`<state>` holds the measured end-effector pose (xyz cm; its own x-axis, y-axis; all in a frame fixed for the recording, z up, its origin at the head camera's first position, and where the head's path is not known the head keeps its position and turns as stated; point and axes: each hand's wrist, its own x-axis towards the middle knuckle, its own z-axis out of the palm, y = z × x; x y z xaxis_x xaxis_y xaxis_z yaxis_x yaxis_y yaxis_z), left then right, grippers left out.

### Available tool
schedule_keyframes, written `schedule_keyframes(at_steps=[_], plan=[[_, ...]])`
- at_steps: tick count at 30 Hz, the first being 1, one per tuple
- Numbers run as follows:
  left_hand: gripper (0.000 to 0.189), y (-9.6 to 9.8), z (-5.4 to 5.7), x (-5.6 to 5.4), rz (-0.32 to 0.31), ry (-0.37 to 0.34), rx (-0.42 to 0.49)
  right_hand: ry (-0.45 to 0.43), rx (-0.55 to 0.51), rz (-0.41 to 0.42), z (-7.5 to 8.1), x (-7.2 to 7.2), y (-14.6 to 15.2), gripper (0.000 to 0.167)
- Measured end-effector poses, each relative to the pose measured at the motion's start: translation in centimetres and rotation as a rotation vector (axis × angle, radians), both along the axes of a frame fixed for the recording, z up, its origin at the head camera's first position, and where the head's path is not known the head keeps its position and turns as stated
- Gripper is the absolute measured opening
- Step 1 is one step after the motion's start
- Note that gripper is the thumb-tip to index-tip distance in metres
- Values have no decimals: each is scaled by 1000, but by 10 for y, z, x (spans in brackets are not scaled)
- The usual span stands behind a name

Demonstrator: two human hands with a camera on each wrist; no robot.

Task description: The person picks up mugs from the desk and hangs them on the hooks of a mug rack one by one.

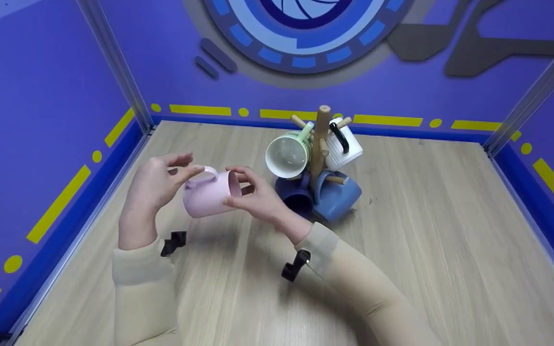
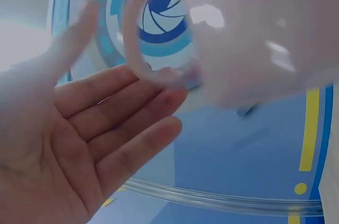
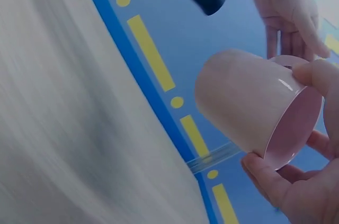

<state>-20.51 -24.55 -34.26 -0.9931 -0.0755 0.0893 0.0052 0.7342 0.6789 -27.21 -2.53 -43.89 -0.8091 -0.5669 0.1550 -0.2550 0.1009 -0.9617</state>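
Observation:
A pink mug [image 1: 209, 194] is held on its side above the table, its mouth facing right and its handle [image 1: 203, 178] on the upper side. My right hand [image 1: 260, 199] grips it by the rim, thumb and fingers spread across the mouth, as the right wrist view also shows. My left hand [image 1: 154, 180] is at the handle with fingers extended. In the left wrist view its fingertips [image 2: 172, 97] overlap the lower part of the handle loop, and the thumb stands well apart from it.
Behind the right hand stands a wooden mug tree [image 1: 322, 139]. On it hang a light green mug [image 1: 286, 156], a white mug [image 1: 344, 146] with a black handle, a dark blue mug [image 1: 296, 194] and a blue mug [image 1: 339, 197]. Blue panels [image 1: 56, 96] wall the wooden table [image 1: 431, 230].

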Motion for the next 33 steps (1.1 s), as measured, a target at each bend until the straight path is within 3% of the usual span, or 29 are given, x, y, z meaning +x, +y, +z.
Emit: schedule_keyframes(at_steps=[4,8,12,16,22,28,33], plan=[[74,-1,-6,4,-57,24,72,23,-73,-2,12,10,14,67],[62,2,-12,9,-178,51,140,68,-107,9,25,21,31,67],[48,7,-10,16,-299,63,229,89,-126,26,37,30,51,68],[53,19,-7,20,-377,28,316,80,-155,15,48,37,76,69],[60,54,-9,14,-362,3,364,63,-153,-36,60,41,116,65],[60,101,-15,2,-343,-35,476,45,-165,-93,66,40,158,63],[58,131,-22,-11,-366,-21,569,-9,-148,-139,69,34,187,62]])
